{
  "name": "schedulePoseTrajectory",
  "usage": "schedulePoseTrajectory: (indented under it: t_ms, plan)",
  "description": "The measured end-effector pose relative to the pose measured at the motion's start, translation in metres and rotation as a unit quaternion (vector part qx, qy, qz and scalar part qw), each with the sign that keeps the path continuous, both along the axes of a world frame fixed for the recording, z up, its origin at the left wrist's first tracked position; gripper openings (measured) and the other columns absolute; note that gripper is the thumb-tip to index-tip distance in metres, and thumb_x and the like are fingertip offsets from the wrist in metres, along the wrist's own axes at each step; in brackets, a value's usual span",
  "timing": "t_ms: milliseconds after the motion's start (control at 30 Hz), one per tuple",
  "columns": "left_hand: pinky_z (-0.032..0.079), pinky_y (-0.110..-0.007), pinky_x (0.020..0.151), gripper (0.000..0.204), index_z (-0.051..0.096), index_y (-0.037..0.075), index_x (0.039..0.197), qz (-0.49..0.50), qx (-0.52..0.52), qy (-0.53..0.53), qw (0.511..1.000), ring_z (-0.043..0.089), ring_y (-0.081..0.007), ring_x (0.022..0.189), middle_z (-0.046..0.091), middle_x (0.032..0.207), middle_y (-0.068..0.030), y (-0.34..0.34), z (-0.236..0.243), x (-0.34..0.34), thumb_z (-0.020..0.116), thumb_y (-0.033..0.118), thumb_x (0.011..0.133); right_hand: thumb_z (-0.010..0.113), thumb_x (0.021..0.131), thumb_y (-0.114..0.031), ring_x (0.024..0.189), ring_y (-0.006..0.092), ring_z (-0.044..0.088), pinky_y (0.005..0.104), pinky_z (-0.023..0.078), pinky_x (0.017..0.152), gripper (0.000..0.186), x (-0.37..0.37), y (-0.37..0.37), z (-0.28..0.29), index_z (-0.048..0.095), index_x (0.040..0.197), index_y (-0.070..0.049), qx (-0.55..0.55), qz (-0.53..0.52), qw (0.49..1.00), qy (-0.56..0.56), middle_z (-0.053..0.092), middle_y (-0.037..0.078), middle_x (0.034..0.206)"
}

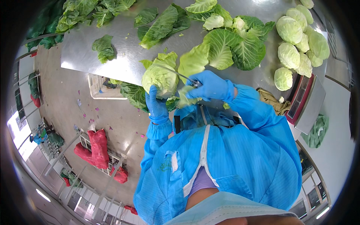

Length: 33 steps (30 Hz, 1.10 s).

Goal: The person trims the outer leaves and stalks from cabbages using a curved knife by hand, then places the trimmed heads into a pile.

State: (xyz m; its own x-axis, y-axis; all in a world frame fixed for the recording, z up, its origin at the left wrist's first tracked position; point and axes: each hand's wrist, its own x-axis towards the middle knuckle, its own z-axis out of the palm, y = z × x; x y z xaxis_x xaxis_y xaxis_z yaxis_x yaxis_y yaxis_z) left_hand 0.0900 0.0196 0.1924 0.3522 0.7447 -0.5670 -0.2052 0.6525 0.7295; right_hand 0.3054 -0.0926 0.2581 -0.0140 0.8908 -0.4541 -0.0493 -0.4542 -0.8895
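Clamped round the knife's point(195, 83) dark handle, my right hand point(213, 86) sits just right of the cabbage head point(160, 80); from my feed, the blade slants up-left over it, contact unclear. My left hand point(156, 105), nearer, grips the head from below.

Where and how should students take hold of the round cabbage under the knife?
Probably cup the cabbage around its near left side, coming from the wearer's side, as the left hand does: it is ball-shaped, without a handle, and the knife reaches over it from the right.
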Motion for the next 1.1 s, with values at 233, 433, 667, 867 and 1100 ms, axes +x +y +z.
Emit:
schedulePoseTrajectory:
  t_ms: [233,433,667,867,1100]
  plan:
    - [0.05,-0.047,0.095,0.068,0.04,0.011,0.142,0.009,-0.119,-0.011,0.993,0.052,-0.0303,0.122,0.049,0.138,-0.0114,0.022,0.014,0.01,0.062,0.046,0.089,0.072,0.081,-0.023,0.082,0.0277,0.068,0.0311,0.054,0.071,0.05,0.03,-0.023,-0.024,0.058,0.126,-0.006,0.155,-0.289,0.856,-0.4,0.069,0.014,0.106]
    - [0.047,-0.045,0.1,0.093,0.039,0.004,0.142,-0.298,0.379,0.122,0.868,0.054,-0.0323,0.121,0.052,0.135,-0.0136,0.047,0.046,0.03,0.087,0.017,0.064,0.073,0.085,-0.014,0.066,0.0042,0.055,0.0222,0.05,0.055,0.058,0.011,0.001,0.003,0.052,0.139,-0.018,0.042,-0.249,0.967,-0.027,0.069,0.003,0.112]
    - [0.029,-0.042,0.114,0.112,0.025,0.001,0.148,-0.345,0.685,0.184,0.615,0.035,-0.0333,0.138,0.031,0.152,-0.0214,0.049,0.057,0.071,0.089,0.015,0.058,0.081,0.077,-0.034,0.053,0.0109,0.056,0.0261,0.049,0.049,0.073,0.027,0.029,-0.03,0.05,0.141,-0.019,-0.02,-0.21,0.977,0.004,0.068,0.008,0.1]
    - [0.038,-0.038,0.11,0.115,0.016,0.001,0.15,-0.276,0.207,-0.038,0.938,0.037,-0.0292,0.135,0.032,0.148,-0.0182,0.002,0.013,0.069,0.09,0.01,0.062,0.079,0.08,-0.021,0.046,0.007,0.052,0.023,0.043,0.042,0.063,0.025,0.011,-0.037,0.054,0.136,-0.008,0.016,-0.306,0.948,0.09,0.069,0.003,0.089]
    - [0.042,-0.045,0.098,0.119,0.034,0.002,0.144,-0.305,0.481,0.237,0.787,0.049,-0.0352,0.116,0.046,0.133,-0.02,-0.003,0.018,0.086,0.093,0.042,0.049,0.076,0.083,-0.019,0.044,0.0076,0.05,0.0239,0.042,0.04,0.061,0.01,-0.042,-0.066,0.052,0.138,-0.011,-0.062,-0.363,0.911,0.184,0.064,0.001,0.078]
